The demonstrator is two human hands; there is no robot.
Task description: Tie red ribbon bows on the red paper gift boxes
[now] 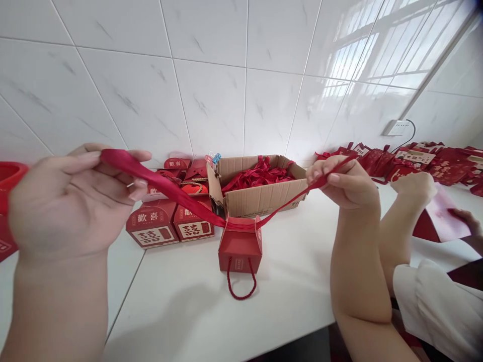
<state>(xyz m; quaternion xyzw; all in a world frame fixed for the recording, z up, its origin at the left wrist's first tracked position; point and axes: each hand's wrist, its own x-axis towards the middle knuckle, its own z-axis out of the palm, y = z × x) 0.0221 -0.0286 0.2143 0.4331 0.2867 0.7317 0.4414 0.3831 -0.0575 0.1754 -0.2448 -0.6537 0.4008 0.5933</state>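
Note:
A small red gift box (240, 250) stands on the white table, its dark red rope handle (241, 296) hanging down in front. A wide red ribbon (166, 188) crosses the top of the box and rises to both sides. My left hand (75, 196) pinches the left end between thumb and fingers, palm facing me. On the other side my right hand (341, 181) grips the right end, which is drawn narrow and fairly taut. Both hands are raised above the box and well apart.
Behind the box sits an open cardboard carton (264, 196) full of red ribbons (260, 173). Finished-looking red boxes (153, 223) stand at the left. At right are many red bags (441, 163) and a co-worker's arm (405, 216). A tiled wall (211, 100) closes the back.

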